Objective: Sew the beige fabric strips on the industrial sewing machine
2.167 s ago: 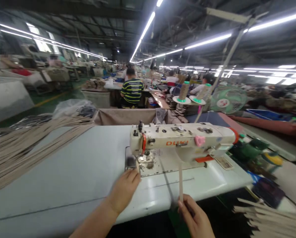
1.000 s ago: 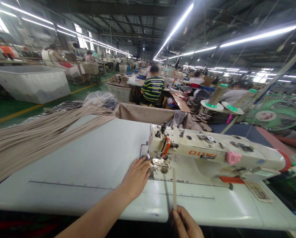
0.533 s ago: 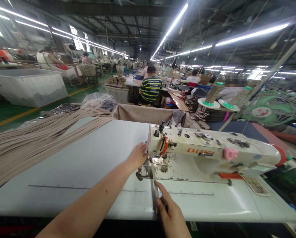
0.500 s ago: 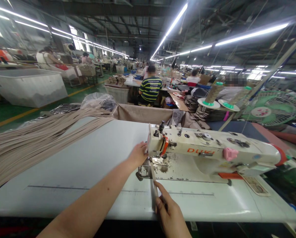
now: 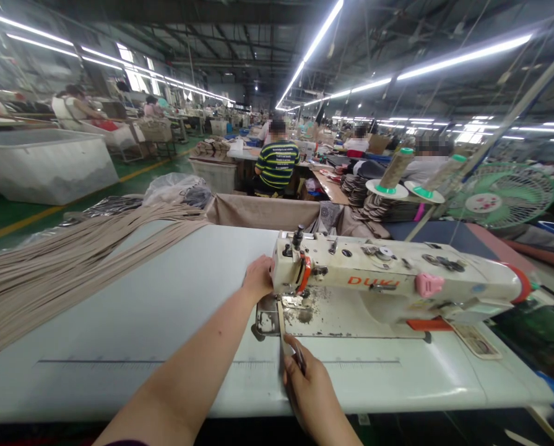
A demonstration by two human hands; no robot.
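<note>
A white sewing machine [image 5: 374, 272] with orange lettering stands on the pale table. My left hand [image 5: 259, 277] reaches behind its needle end; the fingertips are hidden by the machine head, so what they hold does not show. A narrow beige fabric strip [image 5: 281, 319] runs from the presser foot toward me. In front of the needle plate, my right hand [image 5: 308, 375] is closed on this strip, thumb and forefinger along it. A dark metal tool [image 5: 299, 358], its kind unclear, also sits in the right hand.
Many long beige strips [image 5: 86, 260] lie across the table's left side. Behind the table is a cloth-lined bin [image 5: 262, 210]. Thread cones [image 5: 396, 170] and a green fan [image 5: 504, 197] stand at the right. A co-worker in a striped shirt [image 5: 277, 164] sits ahead.
My left hand has shifted slightly farther behind the machine head. My right hand stays on the strip, turned a little. The whole view has shifted slightly.
</note>
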